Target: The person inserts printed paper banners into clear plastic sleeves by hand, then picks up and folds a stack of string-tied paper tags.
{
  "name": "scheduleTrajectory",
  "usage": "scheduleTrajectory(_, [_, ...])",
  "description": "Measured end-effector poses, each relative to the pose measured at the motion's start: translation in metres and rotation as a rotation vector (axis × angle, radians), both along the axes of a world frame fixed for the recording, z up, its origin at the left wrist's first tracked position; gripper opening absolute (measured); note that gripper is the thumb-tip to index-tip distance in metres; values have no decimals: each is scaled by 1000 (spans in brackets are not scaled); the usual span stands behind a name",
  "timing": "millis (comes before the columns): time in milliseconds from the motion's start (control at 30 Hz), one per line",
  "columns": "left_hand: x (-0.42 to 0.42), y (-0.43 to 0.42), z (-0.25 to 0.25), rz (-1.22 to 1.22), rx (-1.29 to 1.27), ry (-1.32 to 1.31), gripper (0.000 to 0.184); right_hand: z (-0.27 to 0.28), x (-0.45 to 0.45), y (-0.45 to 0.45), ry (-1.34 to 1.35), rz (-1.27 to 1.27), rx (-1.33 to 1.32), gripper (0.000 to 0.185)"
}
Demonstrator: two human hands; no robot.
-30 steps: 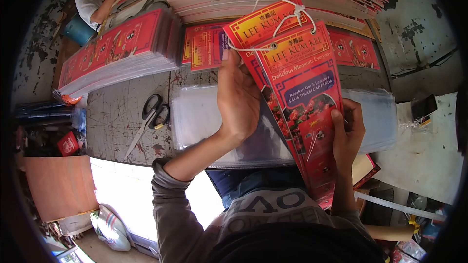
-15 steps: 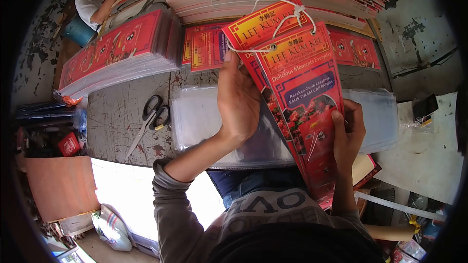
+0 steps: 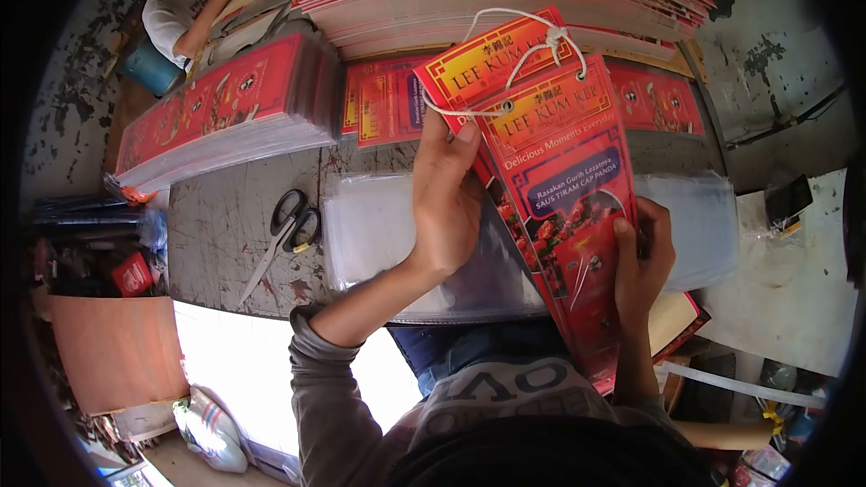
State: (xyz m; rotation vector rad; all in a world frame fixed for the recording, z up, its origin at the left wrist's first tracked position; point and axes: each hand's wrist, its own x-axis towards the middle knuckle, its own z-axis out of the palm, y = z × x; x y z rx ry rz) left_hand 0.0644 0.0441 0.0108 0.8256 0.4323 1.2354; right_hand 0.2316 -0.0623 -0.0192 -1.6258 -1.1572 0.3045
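Two long red printed cards (image 3: 577, 189) in clear sleeves, joined by a white string (image 3: 532, 47) through their top holes, are held fanned over the table. My left hand (image 3: 446, 203) grips the rear card's left edge near the top, thumb in front and other fingers partly hidden behind. My right hand (image 3: 645, 257) pinches the front card's right edge lower down, thumb on its face. Clear plastic sleeves (image 3: 365, 225) lie beneath on the table, with more sleeves (image 3: 690, 225) at the right. Black-handled scissors (image 3: 284, 234) rest left of them, blades slightly apart.
A stack of sleeved red cards (image 3: 225, 108) stands at the left. Tall piles of red printed sheets (image 3: 505, 0) line the back of the worn grey table (image 3: 212, 234). Further red cards (image 3: 654, 99) lie behind my hands. A person (image 3: 180, 9) in white sits at the far left.
The view has tilted, so everything sits slightly lower in the frame. My left thumb has moved across onto the card's face. Both hands still hold the cards.
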Motion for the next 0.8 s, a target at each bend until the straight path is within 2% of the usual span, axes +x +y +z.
scheduleTrajectory(133, [3, 3, -6, 41, 96, 0, 46, -3, -5, -1, -215, 59, 78, 22])
scheduleTrajectory(233, [2, 0, -5, 49, 10, -9, 53, -3, -6, -3, -220, 55, 52, 23])
scheduleTrajectory(333, [1, 0, -4, 3, -9, -68, 49, 0, -9, -2, -214, 70, 52, 22])
scheduleTrajectory(400, [0, -1, -7, 25, 3, -74, 50, 0, -8, -3, -206, 83, 35, 26])
scheduleTrajectory(500, [1, -2, -11, 49, 11, -52, 50, 6, -8, -4, -401, 107, -78, 44])
scheduleTrajectory(600, [2, -3, -13, 76, 18, -99, 46, 4, -9, -7, -403, 111, -121, 46])
scheduleTrajectory(667, [-3, -1, -17, 80, -79, -125, 43, 2, -8, -6, -430, 156, -92, 47])
scheduleTrajectory(733, [-11, 2, -20, -29, -366, -255, 44, -1, -9, -4, -453, 201, -60, 48])
scheduleTrajectory(800, [-10, 3, -13, -37, -431, -275, 48, -1, -10, -3, -427, 216, -28, 47])
